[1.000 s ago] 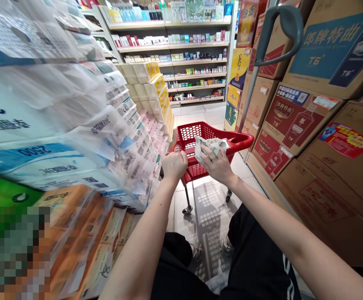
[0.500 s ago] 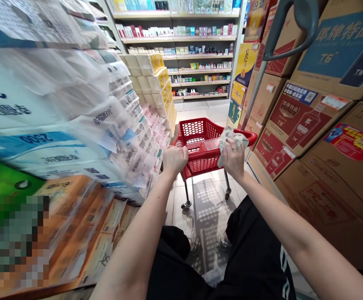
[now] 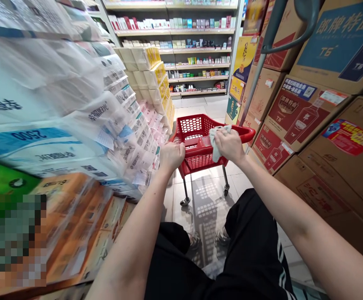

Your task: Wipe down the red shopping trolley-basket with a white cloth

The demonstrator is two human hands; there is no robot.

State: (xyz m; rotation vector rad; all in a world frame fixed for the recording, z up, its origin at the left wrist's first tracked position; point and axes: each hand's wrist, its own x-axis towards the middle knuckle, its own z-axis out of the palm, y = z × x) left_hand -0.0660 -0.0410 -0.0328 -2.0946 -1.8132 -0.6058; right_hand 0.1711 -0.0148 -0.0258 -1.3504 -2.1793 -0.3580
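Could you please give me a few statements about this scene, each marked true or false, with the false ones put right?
1. The left hand is closed on the near edge of the red cart. True.
2. The right hand holds nothing. False: it holds a pale cloth against the cart.
3. Cardboard boxes are stacked to the right of the cart. True.
4. White wrapped packs are piled to the right of the cart. False: they are piled to its left.
5. Stocked shelves stand beyond the cart. True.
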